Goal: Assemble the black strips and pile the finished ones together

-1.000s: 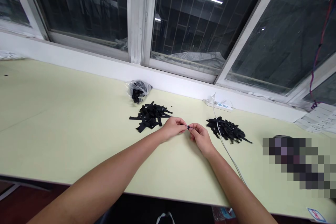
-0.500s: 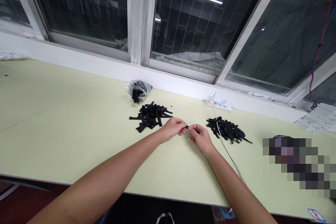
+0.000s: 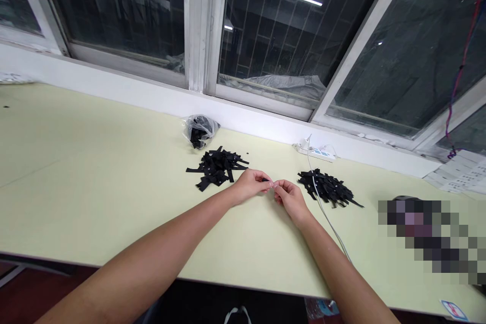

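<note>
Over the pale yellow table [image 3: 144, 172], my left hand [image 3: 250, 182] pinches a small black fabric strip [image 3: 265, 179], mostly covered by the fingers. My right hand [image 3: 290, 198] is closed too, thumb and finger meeting the left fingertips; the strip's far end is hidden there. Just beyond my left hand lies a loose pile of black strips [image 3: 218, 166], some with small shiny spots. A second pile of black strips [image 3: 328, 187] lies to the right of my right hand, crossed by a white cable.
Behind the left pile stands a clear plastic bag [image 3: 201, 131] of black pieces. A white power strip [image 3: 315, 152] sits by the wall, its cable [image 3: 330, 225] running to the table's front. A blurred-out dark object [image 3: 417, 228] is at right, a small label card [image 3: 453, 309] near the edge.
My fingertips have come together, and the black strip that showed between the hands is now seen only at my left fingers. The piles look the same.
</note>
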The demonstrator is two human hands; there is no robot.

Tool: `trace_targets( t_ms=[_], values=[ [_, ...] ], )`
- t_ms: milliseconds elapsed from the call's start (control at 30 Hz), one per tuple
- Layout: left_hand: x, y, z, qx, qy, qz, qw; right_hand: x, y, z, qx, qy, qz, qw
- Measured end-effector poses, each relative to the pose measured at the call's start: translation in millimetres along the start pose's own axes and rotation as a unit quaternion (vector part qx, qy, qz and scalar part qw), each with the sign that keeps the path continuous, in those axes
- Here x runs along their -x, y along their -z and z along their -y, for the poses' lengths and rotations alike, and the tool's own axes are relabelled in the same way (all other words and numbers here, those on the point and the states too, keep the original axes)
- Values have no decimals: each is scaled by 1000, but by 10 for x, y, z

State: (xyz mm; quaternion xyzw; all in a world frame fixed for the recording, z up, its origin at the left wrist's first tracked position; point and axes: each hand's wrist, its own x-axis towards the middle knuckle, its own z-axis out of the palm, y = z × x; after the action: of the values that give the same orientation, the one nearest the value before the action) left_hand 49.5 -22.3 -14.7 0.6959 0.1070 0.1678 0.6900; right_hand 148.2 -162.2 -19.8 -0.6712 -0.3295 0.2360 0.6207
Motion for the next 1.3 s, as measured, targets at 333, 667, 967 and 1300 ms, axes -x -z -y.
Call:
trace_targets(
  t_ms=[333, 667, 967, 1300],
  values=[
    [-126, 66, 29, -50, -67, -124, 989, -36, 21, -77, 141, 95, -35, 985],
    [-159, 188, 4, -159, -170, -236, 943, -20, -82, -60, 375, 185, 36, 908],
    [-33, 129, -91, -261, -196, -139, 935, -23, -155, -12, 455, 221, 48, 861],
    [-39, 174, -68, -297, -212, -120, 923, -134, -248, 95, 524, 175, 71, 831]
  ],
)
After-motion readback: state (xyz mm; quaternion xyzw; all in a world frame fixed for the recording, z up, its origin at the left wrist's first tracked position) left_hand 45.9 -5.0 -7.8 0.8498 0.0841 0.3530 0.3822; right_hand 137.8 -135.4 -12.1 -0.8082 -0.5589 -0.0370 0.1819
